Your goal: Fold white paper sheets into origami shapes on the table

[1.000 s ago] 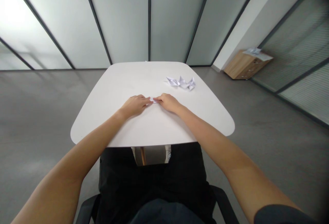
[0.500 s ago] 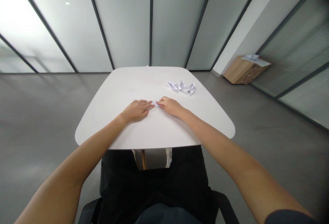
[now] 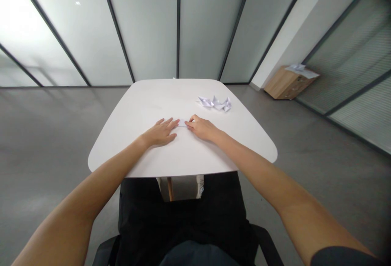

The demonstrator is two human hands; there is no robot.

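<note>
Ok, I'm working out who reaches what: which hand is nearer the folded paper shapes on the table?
Right. The right hand lies just below the folded paper shapes, toward the person. The left hand lies farther away, to their left.

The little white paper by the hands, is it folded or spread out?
Probably folded: the white paper strip is a slim flat band, touching the right hand.
</note>
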